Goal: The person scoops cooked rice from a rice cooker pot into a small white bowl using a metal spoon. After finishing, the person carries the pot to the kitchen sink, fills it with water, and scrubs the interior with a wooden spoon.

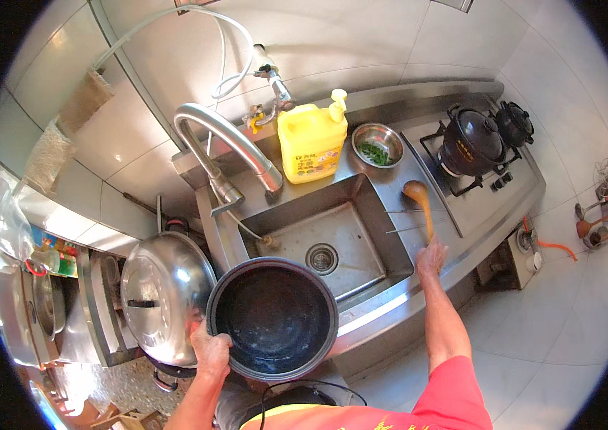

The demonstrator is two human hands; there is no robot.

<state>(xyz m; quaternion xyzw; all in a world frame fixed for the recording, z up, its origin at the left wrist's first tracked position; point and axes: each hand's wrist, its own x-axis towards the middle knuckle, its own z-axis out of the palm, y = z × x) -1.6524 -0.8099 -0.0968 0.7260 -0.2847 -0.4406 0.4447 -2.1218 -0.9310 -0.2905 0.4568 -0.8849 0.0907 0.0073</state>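
Observation:
My left hand [211,348] grips the left rim of a dark round pot [274,320], tilted over the near left edge of the stainless steel sink [331,236]; its dark inside faces up with pale marks at the bottom. On the counter right of the sink, my right hand [432,258] is closed around the handle of a wooden ladle [418,196], whose bowl points away from me. Two thin metal sticks [409,211] lie beside the ladle, reaching over the sink's edge. A small metal bowl [378,145] with chopped greens [374,153] stands behind the sink's right corner.
A yellow pump jug [312,142] and a curved faucet [228,134] stand behind the sink. On the right, a lidded black pot [473,141] sits on the gas stove [476,177], a smaller one [513,123] beyond. A large domed metal lid [167,295] stands left; utensils [602,215] hang far right.

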